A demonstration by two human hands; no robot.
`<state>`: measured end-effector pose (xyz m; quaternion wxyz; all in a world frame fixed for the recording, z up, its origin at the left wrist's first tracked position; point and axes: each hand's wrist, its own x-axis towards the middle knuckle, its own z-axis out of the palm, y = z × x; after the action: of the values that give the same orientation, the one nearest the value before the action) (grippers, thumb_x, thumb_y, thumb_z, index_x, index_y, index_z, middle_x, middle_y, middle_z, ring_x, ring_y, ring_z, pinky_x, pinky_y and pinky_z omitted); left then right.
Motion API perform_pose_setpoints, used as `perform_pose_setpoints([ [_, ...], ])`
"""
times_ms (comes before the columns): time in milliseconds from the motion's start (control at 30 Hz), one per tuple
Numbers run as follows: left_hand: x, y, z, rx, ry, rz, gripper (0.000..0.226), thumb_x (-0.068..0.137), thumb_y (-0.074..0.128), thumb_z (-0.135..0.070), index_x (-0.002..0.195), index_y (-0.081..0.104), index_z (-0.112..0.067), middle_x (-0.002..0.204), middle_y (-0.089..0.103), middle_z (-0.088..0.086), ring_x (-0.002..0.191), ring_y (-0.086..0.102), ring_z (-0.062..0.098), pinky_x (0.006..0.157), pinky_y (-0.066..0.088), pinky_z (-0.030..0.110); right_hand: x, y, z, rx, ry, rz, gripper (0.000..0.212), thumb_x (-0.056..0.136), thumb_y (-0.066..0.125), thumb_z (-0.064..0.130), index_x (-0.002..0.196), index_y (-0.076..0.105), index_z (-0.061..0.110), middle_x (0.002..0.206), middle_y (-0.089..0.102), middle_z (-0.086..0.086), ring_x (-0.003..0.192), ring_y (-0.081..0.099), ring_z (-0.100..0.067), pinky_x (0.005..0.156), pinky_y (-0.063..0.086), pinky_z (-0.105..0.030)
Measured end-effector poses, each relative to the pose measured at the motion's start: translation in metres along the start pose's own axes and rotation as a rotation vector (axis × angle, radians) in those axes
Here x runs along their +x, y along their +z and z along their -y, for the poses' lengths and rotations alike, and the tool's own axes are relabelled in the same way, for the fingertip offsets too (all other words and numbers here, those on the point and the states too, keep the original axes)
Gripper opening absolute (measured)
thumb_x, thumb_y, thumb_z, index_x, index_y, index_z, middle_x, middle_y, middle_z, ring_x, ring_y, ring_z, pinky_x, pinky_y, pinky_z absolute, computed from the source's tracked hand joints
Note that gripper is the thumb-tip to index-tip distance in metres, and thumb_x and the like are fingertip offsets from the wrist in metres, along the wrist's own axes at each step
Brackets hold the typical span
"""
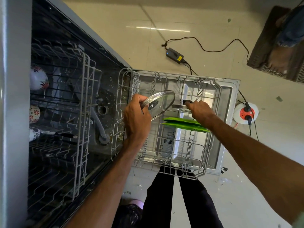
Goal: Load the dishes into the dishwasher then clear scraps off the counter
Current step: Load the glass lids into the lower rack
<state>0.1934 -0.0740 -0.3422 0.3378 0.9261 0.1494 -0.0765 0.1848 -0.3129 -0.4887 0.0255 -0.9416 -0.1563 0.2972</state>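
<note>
Tiled floor (115, 30) surrounds the open dishwasher door (228, 96), with the lower rack (115, 129) drawn out over it. Left hand (137, 119) pinches a tilted glass lid (160, 104) by its rim above the rack. Right hand (199, 111) curls round the black knob of a second lid (179, 106), just above two green plates (184, 125) standing in the rack.

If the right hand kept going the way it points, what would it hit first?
Most likely the large round glass lid held in the left hand: the right hand points at it, and the smaller lid it grips by a black knob nearly meets its rim. Depth is unclear.
</note>
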Motion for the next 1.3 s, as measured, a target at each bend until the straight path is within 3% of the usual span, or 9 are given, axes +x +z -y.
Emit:
perform_pose_setpoints([
  [133,0.002,-0.001,0.004,0.007,-0.007,-0.008,0.024,0.089,0.065,0.002,0.103,0.064,-0.017,0.092,0.066,-0.012,0.087,0.066,0.01,0.074,0.06,0.038,0.011,0.0,-0.017,0.21,-0.021,0.042,0.052,0.094,0.061,0.001,0.143,0.054,0.018,0.094,0.068,-0.013,0.079,0.065,-0.029,0.076,0.054,-0.037],
  [233,0.001,-0.001,0.006,0.01,-0.019,-0.002,0.025,0.089,0.065,0.003,0.103,0.063,-0.018,0.093,0.066,-0.011,0.087,0.065,0.009,0.074,0.059,0.036,0.011,-0.002,-0.041,0.366,-0.079,0.113,0.047,0.093,0.068,0.007,0.138,0.061,0.018,0.105,0.072,-0.015,0.08,0.06,-0.02,0.08,0.05,-0.032],
  [333,0.0,0.0,0.007,0.01,-0.018,-0.003,0.026,0.088,0.065,0.003,0.101,0.064,-0.019,0.093,0.066,-0.011,0.087,0.064,0.008,0.074,0.059,0.035,0.003,0.002,-0.057,0.359,-0.092,0.172,0.044,0.096,0.067,0.009,0.139,0.061,0.017,0.105,0.073,-0.018,0.076,0.057,-0.018,0.075,0.042,-0.028],
  [467,-0.004,0.005,0.01,0.012,-0.031,0.002,0.027,0.087,0.066,0.003,0.1,0.063,-0.021,0.091,0.065,-0.012,0.087,0.064,0.008,0.075,0.058,0.037,-0.005,0.009,-0.054,0.378,-0.041,0.162,0.048,0.096,0.062,0.002,0.142,0.059,0.013,0.104,0.071,-0.02,0.073,0.056,-0.019,0.071,0.043,-0.029],
  [767,-0.012,0.016,0.005,0.019,-0.006,0.028,0.023,0.089,0.066,0.001,0.1,0.063,-0.018,0.09,0.063,-0.013,0.086,0.063,0.007,0.076,0.059,0.035,-0.007,0.025,-0.034,0.35,0.077,0.187,0.061,0.09,0.064,-0.004,0.145,0.053,0.018,0.11,0.066,-0.019,0.093,0.067,-0.033,0.086,0.056,-0.045],
  [1033,-0.007,0.021,0.0,0.011,0.008,0.038,0.025,0.088,0.067,0.001,0.102,0.064,-0.019,0.09,0.063,-0.014,0.086,0.064,0.008,0.077,0.059,0.035,-0.012,0.016,-0.025,0.285,0.153,0.186,0.059,0.098,0.056,0.004,0.153,0.042,0.02,0.122,0.062,-0.022,0.106,0.064,-0.037,0.089,0.053,-0.043],
  [1167,-0.003,0.019,-0.006,0.02,0.064,0.058,0.022,0.089,0.066,0.001,0.103,0.065,-0.016,0.094,0.068,-0.009,0.087,0.064,0.007,0.077,0.057,0.027,-0.011,0.001,-0.017,0.531,0.238,0.18,0.073,0.091,0.068,0.005,0.155,0.038,0.02,0.141,0.055,-0.022,0.123,0.057,-0.039,0.1,0.049,-0.043],
  [1233,0.003,0.019,-0.012,0.017,0.125,0.101,0.022,0.089,0.066,0.003,0.103,0.065,-0.014,0.095,0.069,-0.008,0.087,0.065,0.008,0.074,0.056,0.023,-0.016,-0.018,-0.014,0.768,0.233,0.062,0.086,0.086,0.08,0.019,0.157,0.033,0.013,0.156,0.043,-0.017,0.141,0.043,-0.031,0.112,0.036,-0.033],
  [1300,0.012,0.022,-0.021,0.02,0.198,0.165,0.024,0.088,0.067,0.004,0.103,0.065,-0.015,0.096,0.069,-0.009,0.087,0.065,0.007,0.073,0.056,0.02,-0.025,-0.048,-0.011,0.963,0.128,-0.135,0.089,0.083,0.084,0.028,0.157,0.034,0.019,0.158,0.043,-0.004,0.142,0.039,-0.013,0.113,0.029,-0.022],
])
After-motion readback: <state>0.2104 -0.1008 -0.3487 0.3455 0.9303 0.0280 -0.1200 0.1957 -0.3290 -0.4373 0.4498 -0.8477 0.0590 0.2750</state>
